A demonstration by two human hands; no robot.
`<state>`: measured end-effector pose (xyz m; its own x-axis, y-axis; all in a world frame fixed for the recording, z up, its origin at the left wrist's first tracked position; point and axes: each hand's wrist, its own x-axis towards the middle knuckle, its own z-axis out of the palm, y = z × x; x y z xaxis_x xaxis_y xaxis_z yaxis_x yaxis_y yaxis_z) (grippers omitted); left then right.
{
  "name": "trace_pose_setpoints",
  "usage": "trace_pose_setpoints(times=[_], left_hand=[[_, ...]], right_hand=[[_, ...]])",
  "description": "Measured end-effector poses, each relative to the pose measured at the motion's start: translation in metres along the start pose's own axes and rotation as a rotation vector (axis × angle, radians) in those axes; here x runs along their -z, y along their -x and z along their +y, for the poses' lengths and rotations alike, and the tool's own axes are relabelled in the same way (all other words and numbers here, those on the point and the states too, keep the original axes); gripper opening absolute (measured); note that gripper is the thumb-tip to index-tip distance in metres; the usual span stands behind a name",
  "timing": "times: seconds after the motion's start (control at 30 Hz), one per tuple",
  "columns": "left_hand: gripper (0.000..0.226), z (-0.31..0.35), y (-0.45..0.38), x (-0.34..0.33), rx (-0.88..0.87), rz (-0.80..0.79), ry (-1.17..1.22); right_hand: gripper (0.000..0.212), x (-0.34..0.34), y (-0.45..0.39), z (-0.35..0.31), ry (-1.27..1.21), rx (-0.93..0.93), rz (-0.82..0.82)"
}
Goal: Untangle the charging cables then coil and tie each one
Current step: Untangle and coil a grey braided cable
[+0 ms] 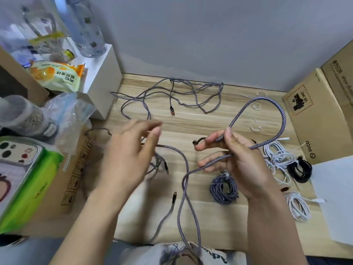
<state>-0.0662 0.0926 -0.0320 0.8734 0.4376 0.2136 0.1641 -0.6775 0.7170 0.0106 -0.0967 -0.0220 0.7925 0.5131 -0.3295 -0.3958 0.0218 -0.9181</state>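
My right hand grips a purple braided cable, which loops up to the right and back through my fingers. Its long tail runs down to my lap. My left hand hovers blurred to the left, fingers loosely spread and holding nothing; the cable's other strand lies just beside it. A loose grey cable sprawls at the back of the wooden table. Below my right hand lies a coiled purple cable. To its right sit coiled white cables, a black coil and another white coil.
Cardboard boxes stand on the right, with a white sheet in front. On the left are a cardboard box, a green pack, plastic bags, a snack packet and a bottle. Loose white ties lie near the back right.
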Motion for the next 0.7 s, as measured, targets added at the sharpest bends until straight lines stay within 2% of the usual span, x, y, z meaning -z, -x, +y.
trace_pose_setpoints(times=[0.03,0.1,0.17,0.23,0.27,0.33,0.37,0.43,0.5,0.57,0.63,0.7], left_hand=[[0.025,0.011,0.006,0.001,-0.065,-0.015,0.098],[0.035,0.026,0.016,0.004,-0.015,-0.092,0.227],[0.05,0.024,0.02,0.0,0.128,-0.239,0.088],[0.049,0.014,0.021,-0.008,0.174,-0.436,-0.142],[0.04,0.01,0.023,-0.013,0.191,-0.519,-0.094],[0.024,0.008,0.027,-0.023,0.254,-0.626,0.257],[0.022,0.008,0.028,-0.027,0.3,-0.645,0.429],[0.026,0.006,0.029,-0.031,0.341,-0.641,0.53],[0.028,0.004,0.028,-0.034,0.332,-0.691,0.445],[0.026,0.002,0.026,-0.036,0.27,-0.828,0.278],[0.029,0.007,0.025,-0.038,0.131,-0.976,0.073],[0.025,0.014,0.022,-0.037,0.0,-1.097,-0.047]], right_hand=[[0.037,-0.003,0.001,0.001,-0.009,0.01,0.006],[0.034,-0.008,0.005,0.002,-0.043,0.033,0.039],[0.029,-0.011,0.009,0.001,-0.091,0.059,0.082],[0.024,-0.013,0.013,0.003,-0.138,0.082,0.117],[0.022,-0.014,0.015,0.005,-0.155,0.092,0.123],[0.023,-0.017,0.017,0.011,-0.163,0.101,0.106],[0.028,-0.017,0.017,0.014,-0.149,0.108,0.086],[0.04,-0.016,0.02,0.017,-0.094,0.156,0.048],[0.052,-0.015,0.023,0.016,0.068,0.277,0.0],[0.056,-0.011,0.025,0.013,0.382,0.467,-0.008],[0.05,-0.006,0.023,0.012,0.694,0.635,-0.01],[0.038,-0.004,0.015,0.011,0.841,0.691,-0.053]])
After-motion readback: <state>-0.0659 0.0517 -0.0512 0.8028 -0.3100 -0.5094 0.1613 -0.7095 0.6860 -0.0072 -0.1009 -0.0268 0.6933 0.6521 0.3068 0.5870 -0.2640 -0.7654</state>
